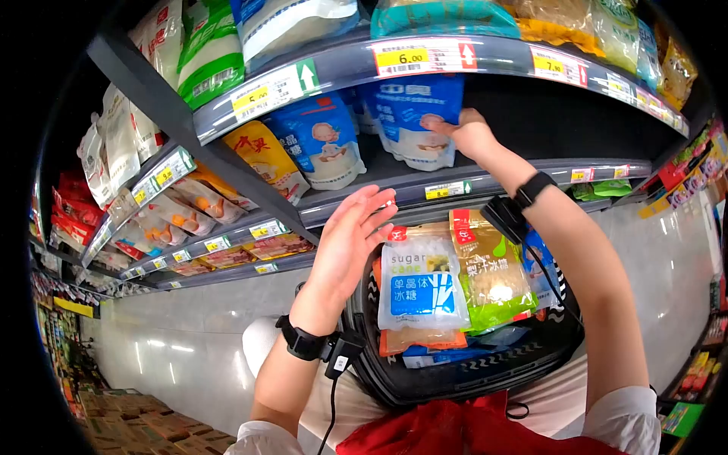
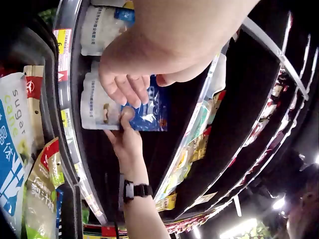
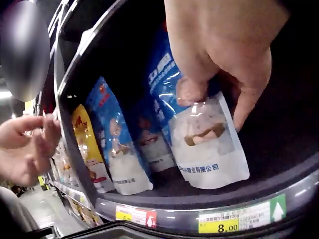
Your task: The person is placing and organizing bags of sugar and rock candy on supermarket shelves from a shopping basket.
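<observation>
My right hand (image 1: 474, 135) pinches the right edge of a blue and white pouch of rock sugar (image 1: 413, 114), thumb on its front. The pouch stands upright at the front of the shelf, its lower part white with a picture, as the right wrist view shows. To its left is a similar blue pouch (image 3: 118, 144), with another (image 3: 152, 142) set back between them. Palm up and fingers loosely spread, my left hand (image 1: 349, 235) is in the air between the shelf and the black basket (image 1: 371, 383), holding nothing.
In the basket lie a white and blue "sugar cane" bag (image 1: 421, 292), a gold and green bag (image 1: 497, 273) and other packs. A dark shelf divider (image 1: 227, 163) stands beside a yellow pouch (image 1: 265, 155). The priced edge of the upper shelf (image 1: 341, 64) overhangs the right hand.
</observation>
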A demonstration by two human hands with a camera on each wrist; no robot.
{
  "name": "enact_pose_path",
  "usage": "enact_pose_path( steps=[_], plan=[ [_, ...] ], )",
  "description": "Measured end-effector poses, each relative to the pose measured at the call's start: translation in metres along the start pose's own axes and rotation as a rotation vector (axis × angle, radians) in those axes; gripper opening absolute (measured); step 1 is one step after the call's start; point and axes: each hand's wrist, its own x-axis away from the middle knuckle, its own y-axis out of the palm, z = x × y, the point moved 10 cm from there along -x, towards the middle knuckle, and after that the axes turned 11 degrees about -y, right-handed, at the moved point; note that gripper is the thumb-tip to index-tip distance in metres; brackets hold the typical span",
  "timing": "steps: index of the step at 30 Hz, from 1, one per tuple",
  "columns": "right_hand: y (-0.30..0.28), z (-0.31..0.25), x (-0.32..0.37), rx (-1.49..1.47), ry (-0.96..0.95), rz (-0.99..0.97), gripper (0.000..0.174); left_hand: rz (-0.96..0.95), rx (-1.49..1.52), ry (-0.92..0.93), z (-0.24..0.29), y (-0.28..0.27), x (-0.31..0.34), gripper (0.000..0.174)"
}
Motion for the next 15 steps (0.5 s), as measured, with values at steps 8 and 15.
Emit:
enact_pose_path(
  steps=[8, 15],
  plan=[
    [0.071, 0.003, -0.065, -0.239, -0.121, -0.029, 0.045, -0.053, 0.018, -0.038, 0.000, 0.004, 0.001, 0.032],
    [0.099, 0.025, -0.101, -0.060, 0.017, -0.055, 0.050, -0.054, 0.045, -0.049, 0.000, 0.006, 0.001, 0.030]
  ],
)
